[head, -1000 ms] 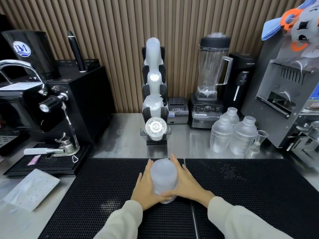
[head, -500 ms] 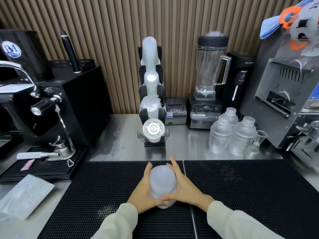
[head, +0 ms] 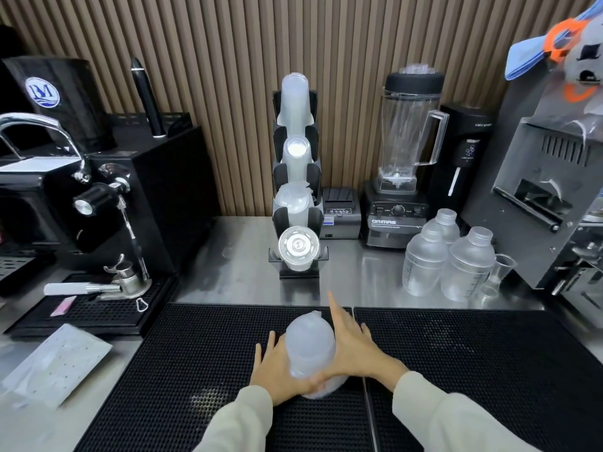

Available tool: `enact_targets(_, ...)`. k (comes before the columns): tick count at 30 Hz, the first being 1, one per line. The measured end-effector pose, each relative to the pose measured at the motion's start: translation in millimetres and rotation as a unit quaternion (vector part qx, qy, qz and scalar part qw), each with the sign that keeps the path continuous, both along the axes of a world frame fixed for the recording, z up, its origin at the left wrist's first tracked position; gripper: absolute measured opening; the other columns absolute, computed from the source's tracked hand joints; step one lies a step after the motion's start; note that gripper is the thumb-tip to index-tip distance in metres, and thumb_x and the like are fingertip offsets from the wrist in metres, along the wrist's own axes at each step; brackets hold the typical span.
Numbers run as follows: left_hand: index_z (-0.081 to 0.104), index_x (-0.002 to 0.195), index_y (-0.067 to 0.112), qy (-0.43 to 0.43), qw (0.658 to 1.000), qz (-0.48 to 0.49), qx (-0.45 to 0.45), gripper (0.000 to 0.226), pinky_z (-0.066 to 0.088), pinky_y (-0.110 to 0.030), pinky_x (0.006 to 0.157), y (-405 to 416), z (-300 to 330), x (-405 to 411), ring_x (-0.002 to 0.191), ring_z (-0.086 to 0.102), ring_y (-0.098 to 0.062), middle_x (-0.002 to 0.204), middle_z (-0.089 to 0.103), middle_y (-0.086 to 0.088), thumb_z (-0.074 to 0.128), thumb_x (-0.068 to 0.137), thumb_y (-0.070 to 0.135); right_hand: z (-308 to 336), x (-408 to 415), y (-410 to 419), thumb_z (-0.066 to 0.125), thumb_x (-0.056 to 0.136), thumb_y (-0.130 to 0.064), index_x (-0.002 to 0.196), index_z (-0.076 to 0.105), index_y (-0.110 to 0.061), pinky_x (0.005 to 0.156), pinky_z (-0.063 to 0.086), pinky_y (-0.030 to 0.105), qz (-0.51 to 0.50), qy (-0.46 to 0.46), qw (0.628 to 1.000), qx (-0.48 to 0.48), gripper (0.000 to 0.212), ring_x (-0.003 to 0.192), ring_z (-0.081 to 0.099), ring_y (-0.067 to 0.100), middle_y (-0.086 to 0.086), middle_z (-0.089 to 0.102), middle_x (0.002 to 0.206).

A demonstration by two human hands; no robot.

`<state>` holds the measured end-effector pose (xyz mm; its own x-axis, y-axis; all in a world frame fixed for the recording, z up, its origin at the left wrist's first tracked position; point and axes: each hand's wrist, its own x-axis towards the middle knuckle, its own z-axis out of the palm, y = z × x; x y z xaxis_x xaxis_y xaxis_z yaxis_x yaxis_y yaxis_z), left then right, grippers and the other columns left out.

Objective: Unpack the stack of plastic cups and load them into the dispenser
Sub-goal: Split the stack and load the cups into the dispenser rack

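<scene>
Hands cup wrapped cup stack [head: 310, 347] upright on near mat [head: 195, 370], we judge to steady it; left hand [head: 277, 370] grip pressed round base, right hand [head: 350, 349] fingers spread along side; dispenser [head: 298, 177] far behind on bench [head: 359, 282]

Frosted, translucent plastic on the cup stack [head: 310, 349], wrapped in thin clear film; black rubber bar mat [head: 182, 386] underneath, matt and studded; brushed steel counter [head: 241, 272] beyond, softly reflective; dispenser [head: 297, 203] in glossy black plastic; ribbed wood-look wall panel [head: 228, 76] behind; sleeves [head: 456, 415] in soft cream cloth.
</scene>
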<state>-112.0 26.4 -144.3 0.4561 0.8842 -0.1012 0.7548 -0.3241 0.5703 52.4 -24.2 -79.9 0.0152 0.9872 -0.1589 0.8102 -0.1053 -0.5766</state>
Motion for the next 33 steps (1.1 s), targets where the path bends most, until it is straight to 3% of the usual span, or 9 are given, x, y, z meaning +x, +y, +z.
enact_targets(2,0.008,0.146,0.029,0.001,1.0,0.008,-0.002,0.12,-0.01,-0.046,0.117,-1,0,1,0.146,-0.007,-0.018,0.153,0.018,0.015,0.064,0.051,0.076,14,-2,6,0.084,0.043,-0.061,0.138,-0.036,-0.037,0.116,-0.002,0.06,0.018,-0.058,0.998,-0.002,0.154,0.148,-0.008,0.024,0.011,-0.005,0.159)
enact_targets(4,0.01,0.146,0.03,0.006,1.0,0.013,-0.005,0.121,-0.013,-0.047,0.116,-1,0,1,0.146,-0.009,-0.017,0.153,0.018,0.015,0.067,0.048,0.073,29,-8,14,0.083,0.047,-0.06,0.142,-0.03,-0.032,0.116,0.001,0.059,0.034,-0.101,0.994,0.001,0.151,0.148,-0.007,0.026,0.015,-0.004,0.159)
enact_targets(8,0.01,0.147,0.028,0.027,0.999,0.023,0.014,0.121,-0.013,-0.047,0.116,-7,-1,4,0.146,-0.01,-0.019,0.154,0.018,0.012,0.063,0.05,0.075,40,-27,25,0.081,0.061,-0.05,0.15,-0.007,-0.023,0.116,0.018,0.049,0.049,-0.129,0.99,-0.001,0.128,0.144,0.016,0.031,0.014,0.016,0.155)
enact_targets(13,0.009,0.147,0.027,0.005,0.999,0.039,0.006,0.121,-0.01,-0.047,0.117,-10,-4,3,0.146,-0.009,-0.019,0.153,0.018,0.012,0.065,0.05,0.07,19,-39,19,0.08,0.065,-0.035,0.147,0.018,-0.03,0.107,0.036,0.047,0.012,-0.093,0.994,-0.051,0.103,0.133,0.033,0.035,0.01,0.027,0.146)
enact_targets(25,0.011,0.147,0.026,-0.004,0.999,0.029,-0.02,0.122,-0.011,-0.048,0.116,-9,3,3,0.146,-0.01,-0.019,0.152,0.02,0.013,0.07,0.049,0.07,13,-49,10,0.079,0.063,-0.033,0.137,0.032,-0.028,0.092,0.045,0.04,-0.063,-0.097,0.993,-0.009,0.087,0.116,0.045,0.032,0.014,0.042,0.126)
enact_targets(33,0.015,0.144,0.018,0.032,0.999,0.027,-0.024,0.12,-0.008,-0.049,0.117,-13,13,0,0.146,-0.009,-0.021,0.153,0.02,0.006,0.067,0.051,0.073,30,-44,12,0.078,0.064,-0.039,0.132,0.038,-0.03,0.096,0.044,0.04,-0.087,-0.052,0.995,0.007,0.08,0.115,0.048,0.033,0.013,0.048,0.124)
